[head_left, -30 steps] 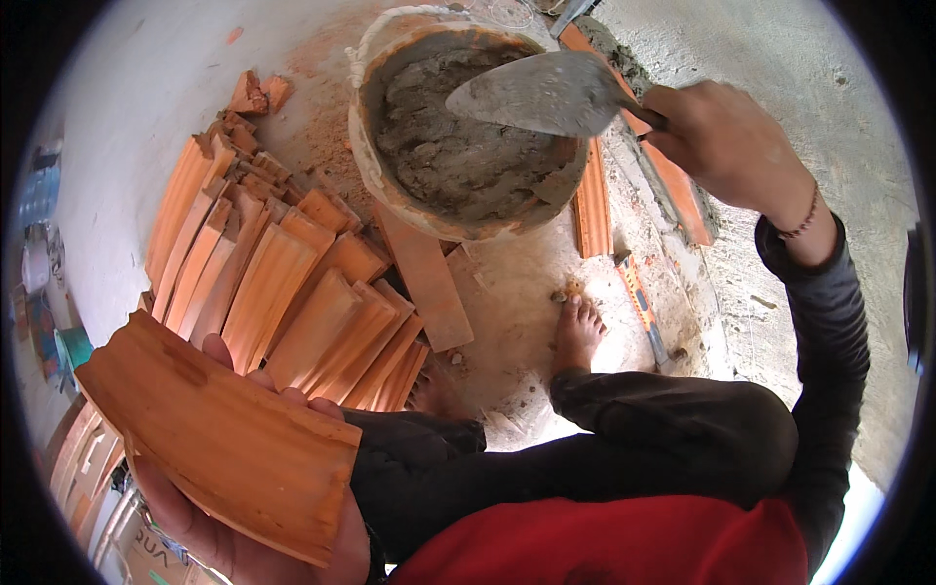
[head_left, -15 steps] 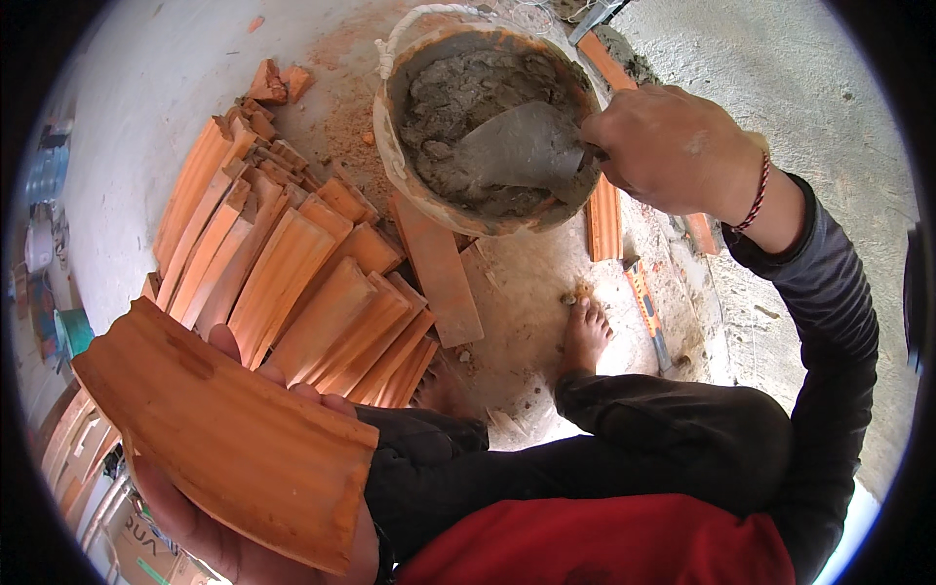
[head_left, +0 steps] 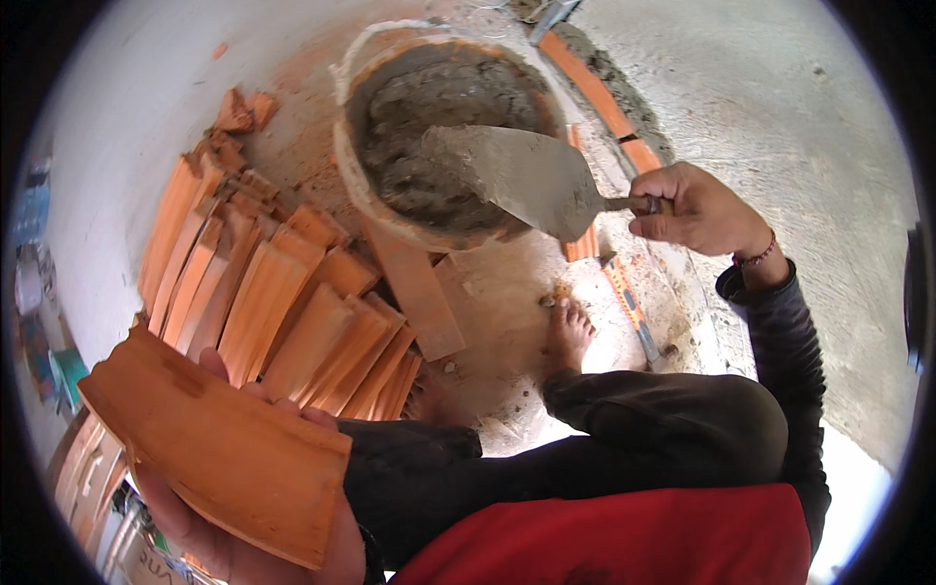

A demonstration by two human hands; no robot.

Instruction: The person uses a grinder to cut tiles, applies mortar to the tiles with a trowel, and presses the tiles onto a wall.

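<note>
While the gritty concrete floor point(head_left: 507, 322) takes up the middle, a rough grey slab point(head_left: 790, 127) fills two o'clock and bright light enters at four. Terracotta strips point(head_left: 590, 83) run in line at one, grey mortar along their outer edge. Terracotta tile stack point(head_left: 258, 302) on the floor at nine.

Container: round bucket point(head_left: 351, 180) at twelve, rim caked, wet grey mortar point(head_left: 405, 107) inside. Trowel point(head_left: 531, 175) at one, blade smeared grey, reaching across the bucket's rim; can't tell if the tip touches the mix.

Hands: right hand point(head_left: 700, 210) at two, gripping the trowel handle. Left hand point(head_left: 195, 536) at eight, cupping a curved terracotta tile point(head_left: 219, 439) from below, thumb on the near long edge, fingers on the far one. Tile is well apart from the bucket.

Labels: cardboard carton point(head_left: 146, 565) between seven and eight, dark lettering, partly cut off.
</note>
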